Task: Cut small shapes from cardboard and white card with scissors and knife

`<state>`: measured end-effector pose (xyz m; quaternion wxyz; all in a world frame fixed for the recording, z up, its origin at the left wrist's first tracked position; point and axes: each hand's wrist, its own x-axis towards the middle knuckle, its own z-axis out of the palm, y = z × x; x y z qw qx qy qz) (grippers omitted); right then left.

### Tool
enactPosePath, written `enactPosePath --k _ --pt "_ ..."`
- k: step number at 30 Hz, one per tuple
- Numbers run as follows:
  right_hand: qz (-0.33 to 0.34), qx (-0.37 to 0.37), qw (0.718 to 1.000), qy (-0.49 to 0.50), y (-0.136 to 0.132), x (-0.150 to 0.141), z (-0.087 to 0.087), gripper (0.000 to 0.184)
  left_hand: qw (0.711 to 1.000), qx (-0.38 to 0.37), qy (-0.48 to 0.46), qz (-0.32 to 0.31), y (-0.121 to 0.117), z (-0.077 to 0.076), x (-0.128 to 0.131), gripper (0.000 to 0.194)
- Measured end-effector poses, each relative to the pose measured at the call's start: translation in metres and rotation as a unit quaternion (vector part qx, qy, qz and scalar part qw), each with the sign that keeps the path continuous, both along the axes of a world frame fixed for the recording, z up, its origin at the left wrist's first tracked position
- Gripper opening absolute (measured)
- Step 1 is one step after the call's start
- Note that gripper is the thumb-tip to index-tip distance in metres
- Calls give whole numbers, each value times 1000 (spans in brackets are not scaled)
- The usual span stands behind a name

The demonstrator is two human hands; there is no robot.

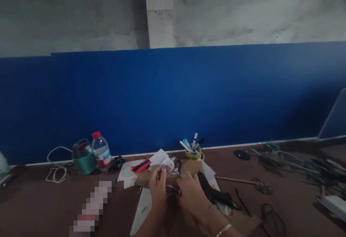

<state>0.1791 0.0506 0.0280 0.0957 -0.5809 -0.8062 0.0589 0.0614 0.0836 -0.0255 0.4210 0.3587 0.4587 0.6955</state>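
My left hand (158, 185) is over the middle of the cluttered desk, its fingers drawn together. Just beyond its fingertips is a small white plastic object (168, 165) with a slotted round face; whether they touch is unclear. My right hand (191, 193), with bracelets at the wrist, is beside it, fingers curled downward over brown cardboard (190, 165). Between the hands sits a small shiny curved piece (173, 188), partly covered. What either hand grips is hidden. A red and black box cutter (141, 166) lies on white paper (129, 174) beyond my left hand.
Behind the hands stands a pen holder (193, 155) with several markers. To the left are a red-capped bottle (102, 153), a teal container (84, 162) and a white cable (57, 171). Tangled wires (275, 159) and a thin wooden stick (235, 180) lie right. A blue partition (173, 100) rises behind.
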Motion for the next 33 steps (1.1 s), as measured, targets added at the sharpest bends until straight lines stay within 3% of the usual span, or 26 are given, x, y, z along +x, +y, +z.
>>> enactPosePath --k 8,16,22,29,33 --pt "-1 5 1000 10 8 2 -10 21 1000 7 -22 2 4 -3 -1 38" --pt "44 -14 995 89 9 9 0 20 998 9 -67 3 1 1 0 38" --pt "77 -90 959 257 14 25 5 20 993 -1 -117 -8 1 5 -1 37" --pt "23 -58 932 356 21 32 8 27 988 -41 -140 -43 0 5 -1 42" --pt "1 -74 909 411 23 29 4 32 985 -60 -145 -73 -3 6 2 47"
